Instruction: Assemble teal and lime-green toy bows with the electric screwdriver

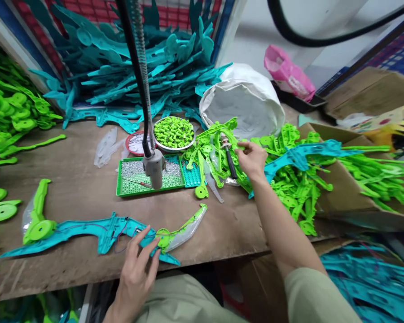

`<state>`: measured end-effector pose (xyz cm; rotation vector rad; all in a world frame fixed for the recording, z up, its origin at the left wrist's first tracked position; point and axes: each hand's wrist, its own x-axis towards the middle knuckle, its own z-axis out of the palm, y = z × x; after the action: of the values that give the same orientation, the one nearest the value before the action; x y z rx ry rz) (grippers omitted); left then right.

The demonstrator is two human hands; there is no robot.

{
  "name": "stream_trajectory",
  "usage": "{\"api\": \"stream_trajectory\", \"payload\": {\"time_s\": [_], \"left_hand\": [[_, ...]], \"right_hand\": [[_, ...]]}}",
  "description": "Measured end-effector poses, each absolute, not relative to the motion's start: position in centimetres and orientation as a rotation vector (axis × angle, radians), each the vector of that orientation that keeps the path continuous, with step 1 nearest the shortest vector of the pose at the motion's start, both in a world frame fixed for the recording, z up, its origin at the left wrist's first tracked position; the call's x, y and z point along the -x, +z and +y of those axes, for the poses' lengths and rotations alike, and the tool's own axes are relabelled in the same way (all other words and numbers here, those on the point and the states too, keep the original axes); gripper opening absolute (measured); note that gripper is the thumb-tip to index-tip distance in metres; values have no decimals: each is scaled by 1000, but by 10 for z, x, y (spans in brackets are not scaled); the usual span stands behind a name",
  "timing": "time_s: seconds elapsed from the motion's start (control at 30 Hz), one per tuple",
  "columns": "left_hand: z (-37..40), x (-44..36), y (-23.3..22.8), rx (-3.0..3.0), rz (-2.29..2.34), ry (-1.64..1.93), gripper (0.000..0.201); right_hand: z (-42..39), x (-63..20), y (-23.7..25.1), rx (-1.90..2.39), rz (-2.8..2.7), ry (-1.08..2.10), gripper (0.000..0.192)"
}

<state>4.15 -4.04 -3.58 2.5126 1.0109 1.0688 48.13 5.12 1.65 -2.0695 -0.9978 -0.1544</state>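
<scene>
A teal plastic toy bow half [87, 229] lies lengthwise near the table's front edge, thin wires running along its middle. On its right end sits a green curved limb [185, 229] with a clear plastic piece; a similar green limb [38, 220] stands at its left end. My left hand [139, 264] rests with outstretched, spread fingers on the bow's right end. Farther back, my right hand [252, 159] pinches a green plastic part [234, 146] at the edge of a green pile. Beside that hand lies a black-handled tool [229, 161], its head partly among the parts.
A hanging electric screwdriver [155, 168] is over a green tray [131, 190] of small screws. Behind stand a bowl of green pieces [174, 132] and a white sack [245, 101]. Teal parts [148, 67] heap at the back; a cardboard box [343, 193] holds green parts at right.
</scene>
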Motion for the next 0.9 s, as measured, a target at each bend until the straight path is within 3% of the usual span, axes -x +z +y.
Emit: {"api": "stream_trajectory", "payload": {"time_s": [0.2,0.33,0.57,0.7,0.8,0.9], "left_hand": [[-42,-40,-38,-2532,1031,1063,28],[-43,-43,-37,-2521,1028,1075,28],[-46,-39,-34,-2496,1018,1082,30],[-48,-33,-37,-2496,1034,1095,30],[-49,-34,-40,-2473,1046,1105,30],[-49,-41,-37,-2437,1031,1099,32]], "right_hand": [[39,-450,14,2271,-1261,-392,25],[33,-381,0,2448,-1503,128,26],[39,-345,-16,2691,-1398,235,33],[36,-378,-11,2467,-1176,269,37],[26,-401,-5,2047,-890,290,38],[4,-401,0,1619,-611,509,39]]}}
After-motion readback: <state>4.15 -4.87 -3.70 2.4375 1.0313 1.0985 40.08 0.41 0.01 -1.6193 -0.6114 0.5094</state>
